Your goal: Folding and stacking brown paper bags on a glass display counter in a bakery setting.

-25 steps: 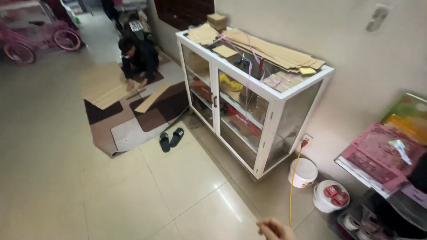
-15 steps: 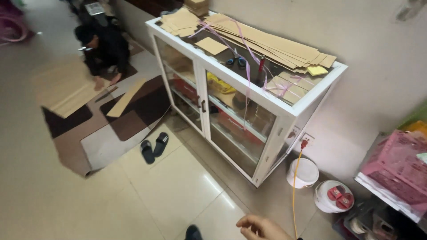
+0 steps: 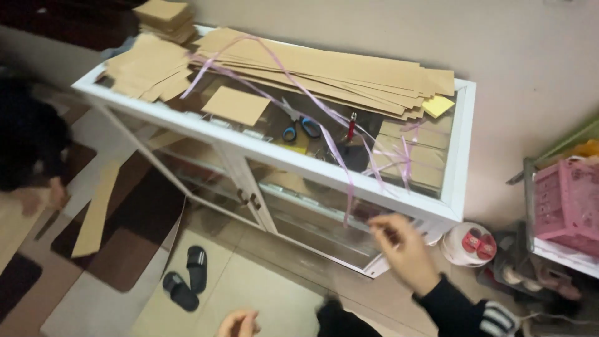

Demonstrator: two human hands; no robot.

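Note:
My right hand [image 3: 404, 246] is raised in front of the white glass cabinet [image 3: 274, 153], fingers spread and empty, just below the hanging end of a pink ribbon [image 3: 340, 159]. My left hand [image 3: 239, 324] shows only at the bottom edge, loosely curled, holding nothing I can see. On the cabinet top lie long cardboard strips [image 3: 324, 65], stacks of cardboard pieces [image 3: 146, 72], blue-handled scissors [image 3: 301, 126] and a yellow note pad [image 3: 437, 105].
Another person in dark clothes [image 3: 28, 143] crouches at the left over cardboard on a patterned rug [image 3: 125, 218]. Black slippers [image 3: 187, 278] lie on the tiled floor. A white bucket [image 3: 469, 244] and a pink crate [image 3: 564, 200] stand at the right.
The view has moved much closer to the cabinet. My right hand has risen from the bottom edge up to the cabinet's front. My left hand has come into view.

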